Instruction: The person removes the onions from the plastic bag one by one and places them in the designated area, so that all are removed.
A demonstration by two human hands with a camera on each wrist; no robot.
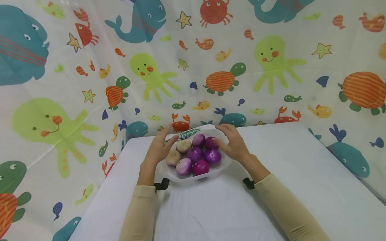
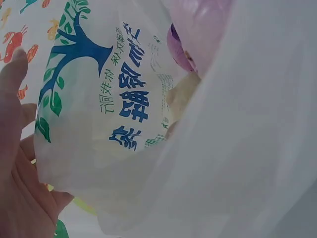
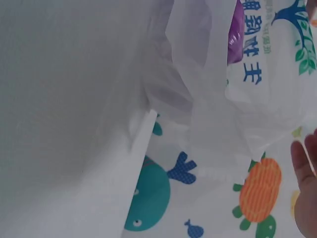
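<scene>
A thin white plastic bag (image 1: 211,171) lies spread wide on the table, its side walls standing up around several purple onions (image 1: 194,154) and two pale beige bulbs (image 1: 173,158). Blue characters and a green-leaved tree (image 2: 81,52) are printed on its far wall. My left hand (image 1: 159,147) is at the bag's left side with relaxed fingers, some partly hidden behind the plastic in the left wrist view. On the other side, my right hand (image 1: 233,144) reaches over the rim, fingers extended and thumb overlapping an onion (image 1: 211,143). No onion is gripped.
The bag sits near the far edge of a white-covered table (image 1: 193,207). Behind it hangs a curtain (image 1: 181,97) printed with sea animals, also running along the left side. Dark wrist mounts (image 1: 162,184) sit at both beige sleeves (image 1: 141,204).
</scene>
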